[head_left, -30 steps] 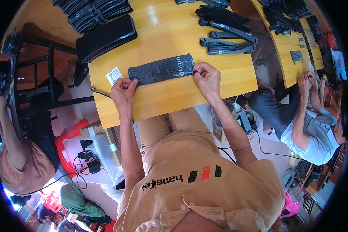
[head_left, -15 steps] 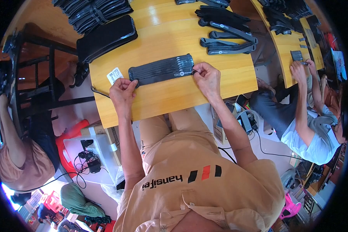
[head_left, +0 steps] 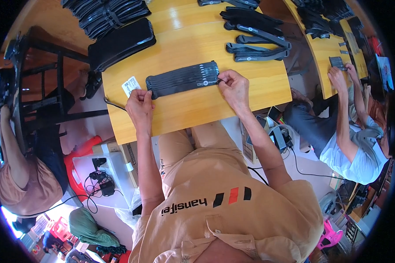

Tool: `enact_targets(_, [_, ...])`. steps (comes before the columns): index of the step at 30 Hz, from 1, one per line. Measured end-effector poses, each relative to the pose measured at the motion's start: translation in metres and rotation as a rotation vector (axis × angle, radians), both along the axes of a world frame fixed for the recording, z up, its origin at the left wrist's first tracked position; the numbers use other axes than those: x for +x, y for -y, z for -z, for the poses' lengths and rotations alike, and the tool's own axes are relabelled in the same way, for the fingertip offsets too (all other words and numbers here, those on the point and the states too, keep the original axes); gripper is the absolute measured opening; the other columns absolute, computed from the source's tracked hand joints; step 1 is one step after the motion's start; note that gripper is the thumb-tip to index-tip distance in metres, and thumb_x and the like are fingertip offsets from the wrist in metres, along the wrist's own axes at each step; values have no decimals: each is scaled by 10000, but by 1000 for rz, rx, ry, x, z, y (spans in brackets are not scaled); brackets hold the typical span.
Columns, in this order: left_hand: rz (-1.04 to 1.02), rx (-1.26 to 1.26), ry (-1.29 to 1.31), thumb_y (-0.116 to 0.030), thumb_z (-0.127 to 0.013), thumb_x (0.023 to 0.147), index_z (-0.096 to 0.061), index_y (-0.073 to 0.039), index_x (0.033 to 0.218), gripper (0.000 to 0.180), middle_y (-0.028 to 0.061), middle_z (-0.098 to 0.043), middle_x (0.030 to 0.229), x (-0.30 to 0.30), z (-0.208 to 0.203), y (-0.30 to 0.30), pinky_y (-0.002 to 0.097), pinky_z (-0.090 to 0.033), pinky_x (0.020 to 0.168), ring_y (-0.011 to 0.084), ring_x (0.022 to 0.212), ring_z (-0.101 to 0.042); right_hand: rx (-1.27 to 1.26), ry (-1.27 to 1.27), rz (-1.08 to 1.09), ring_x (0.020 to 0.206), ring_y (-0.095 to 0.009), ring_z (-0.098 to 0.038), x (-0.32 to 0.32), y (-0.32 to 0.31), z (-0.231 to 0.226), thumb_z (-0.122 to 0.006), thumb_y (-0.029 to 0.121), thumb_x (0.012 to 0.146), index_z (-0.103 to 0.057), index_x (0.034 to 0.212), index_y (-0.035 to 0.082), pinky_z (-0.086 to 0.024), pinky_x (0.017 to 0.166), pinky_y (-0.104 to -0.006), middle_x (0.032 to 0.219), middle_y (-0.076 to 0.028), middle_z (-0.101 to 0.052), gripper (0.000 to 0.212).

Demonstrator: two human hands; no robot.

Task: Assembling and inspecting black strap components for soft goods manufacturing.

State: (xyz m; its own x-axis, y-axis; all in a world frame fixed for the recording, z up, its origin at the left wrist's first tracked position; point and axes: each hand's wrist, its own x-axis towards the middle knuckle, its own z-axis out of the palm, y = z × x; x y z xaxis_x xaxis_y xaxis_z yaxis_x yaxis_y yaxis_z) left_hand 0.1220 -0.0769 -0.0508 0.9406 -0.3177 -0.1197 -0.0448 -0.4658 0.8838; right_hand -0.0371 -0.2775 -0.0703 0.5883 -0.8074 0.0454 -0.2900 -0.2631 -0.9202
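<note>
Several flat black fabric straps (head_left: pixel 180 79) lie overlapping side by side on the yellow table (head_left: pixel 184 118), forming a neat, slightly tilted panel. Pale marks step along their right ends, and the nearest strap carries light print near its right end. My left hand (head_left: pixel 139 108) pinches the left end of that nearest strap between thumb and finger. At its right end, my right hand (head_left: pixel 235 91) is closed in a pinch on the same strap, the fingers partly hiding the tip. A small white printed label (head_left: pixel 130 85) lies just beyond my left hand.
Folded black straps (head_left: pixel 256 50) lie at the table's far right. A black stack (head_left: pixel 123 43) and a tied bundle (head_left: pixel 107 17) sit at the far left. A dark hooked strip (head_left: pixel 114 104) hangs at the left edge. Other people work left and right (head_left: pixel 353 144).
Both hands stay at the two ends of the nearest strap, with only slight shifts. At the right, the other person's hands have moved a little.
</note>
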Motion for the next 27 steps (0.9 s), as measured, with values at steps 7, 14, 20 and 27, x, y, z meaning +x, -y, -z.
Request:
enact_targets(7, [7, 87, 40, -49, -612, 809, -557, 35, 784, 103, 82, -572, 620, 0, -2, -1, 280, -416, 434, 126, 445, -528, 239, -51, 32, 527, -124, -540, 2, 0, -16, -564, -84, 665, -606, 749, -31, -439, 486, -266, 631, -74, -561, 107])
enact_targets(14, [-23, 93, 310, -72, -552, 845, -570, 38, 958, 158, 159, -614, 802, -14, -19, -7, 337, -465, 612, 250, 679, -602, -23, -55, -70, 466, -133, -551, -10, 6, -15, -526, -95, 744, -602, 831, -30, -448, 410, -244, 663, -47, -553, 132])
enact_targets(20, [471, 437, 752, -337, -553, 850, -285, 66, 1341, 689, 218, -271, 1412, -52, -6, 13, 441, -198, 1075, 340, 1324, -237, -541, -82, -236, 1035, -325, -539, 1, -16, -33, -543, -41, 746, -567, 1082, 3, -450, 877, -386, 1098, -157, -555, 340])
enact_targets(27, [536, 466, 805, -434, -551, 827, -250, 58, 1360, 786, 208, -225, 1437, -39, 13, 30, 448, -151, 1086, 332, 1346, -188, -804, -301, -476, 1323, -267, -264, 20, -22, -9, -558, 242, 833, -339, 1345, 58, -200, 1079, -450, 1425, -139, -285, 586])
